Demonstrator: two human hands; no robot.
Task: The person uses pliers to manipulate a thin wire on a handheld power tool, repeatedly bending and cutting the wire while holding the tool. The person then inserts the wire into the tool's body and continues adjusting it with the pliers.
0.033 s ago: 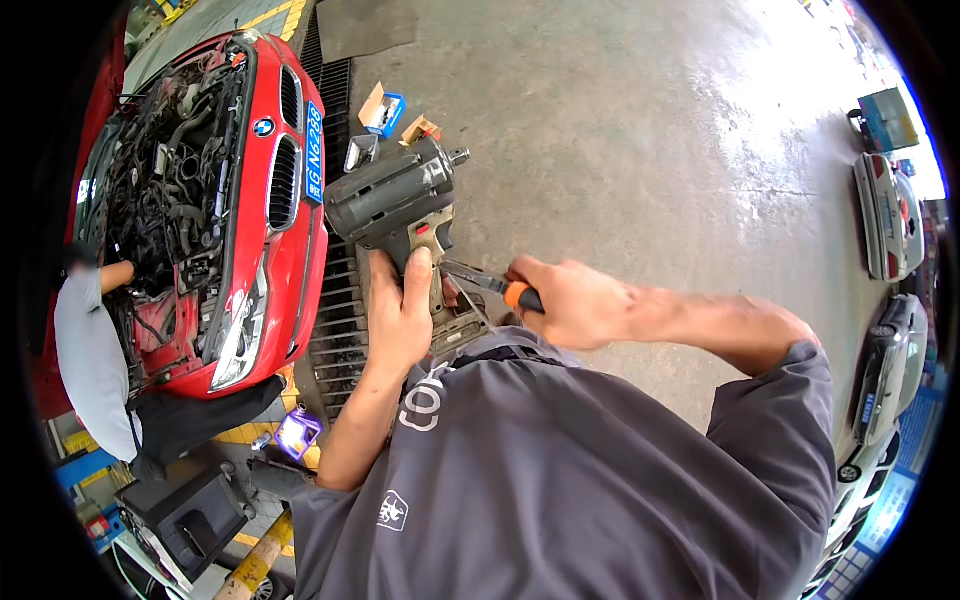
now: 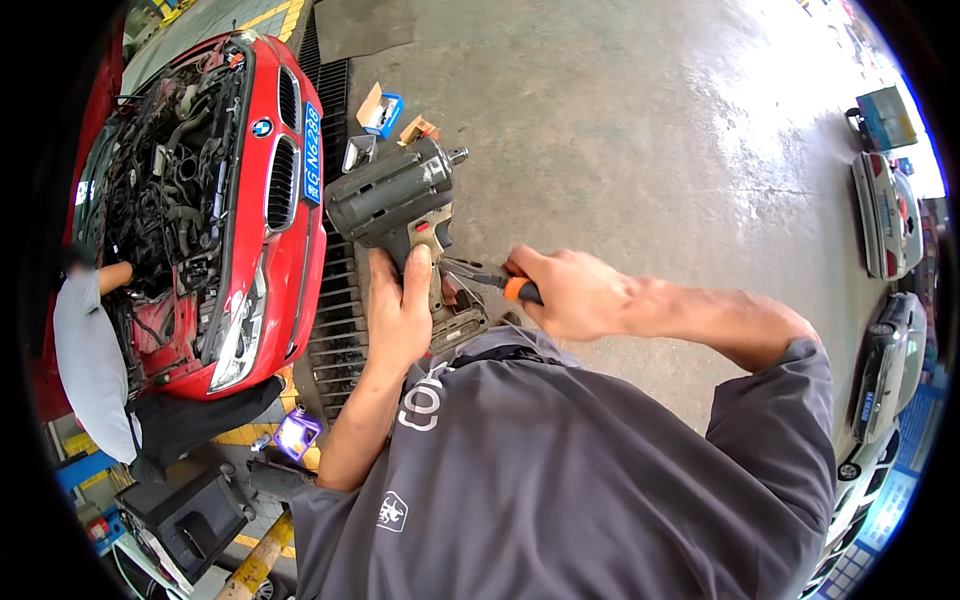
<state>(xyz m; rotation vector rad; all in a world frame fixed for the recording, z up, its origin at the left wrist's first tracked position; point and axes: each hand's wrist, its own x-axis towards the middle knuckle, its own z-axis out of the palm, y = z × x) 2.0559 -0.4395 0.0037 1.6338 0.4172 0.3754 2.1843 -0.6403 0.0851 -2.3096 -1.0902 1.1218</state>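
Observation:
My left hand (image 2: 400, 310) is wrapped around the grip of a dark grey impact wrench (image 2: 390, 192), thumb up along the handle. The wrench's square drive points to the right and its trigger faces right. In my right hand (image 2: 575, 295) are pliers (image 2: 518, 289) with orange and black handles. Their metal jaws reach left to the lower part of the wrench's grip, close to my left thumb. Whether the jaws grip anything there I cannot make out. Below the handle is the wrench's wide base, partly hidden by my left hand.
A red car (image 2: 285, 250) with its engine bay exposed stands at left, a person (image 2: 90, 350) leaning over it. A floor grate (image 2: 335, 330) runs beside it. Small open boxes (image 2: 380, 112) lie beyond the wrench. A purple-white jug (image 2: 297, 433) stands at lower left; parked cars (image 2: 890, 215) line the right.

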